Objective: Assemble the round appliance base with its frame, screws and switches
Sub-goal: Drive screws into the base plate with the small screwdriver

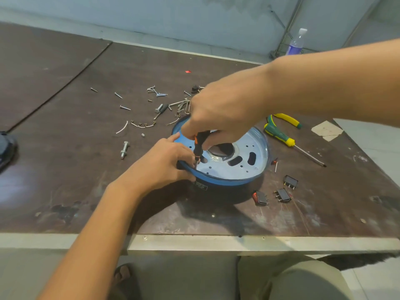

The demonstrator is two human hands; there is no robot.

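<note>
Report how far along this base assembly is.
Done: the metal frame sits inside the round base. In hand: the right hand holds the screwdriver tip-down near the rim while the left hand grips the base. Left: three switches lie unfitted beside it, plus loose screws.

I see the table (65,169) in soft, even light, bright enough for me. The round base (227,187) throws a dark shadow toward the near edge of the table, so the light comes from above and the far side. A pale shine sits near the left edge. The metal plate (249,152) glares white-blue. The right hand (227,113) looks a bit smeared. The table's edges bend in my wide lens.
</note>
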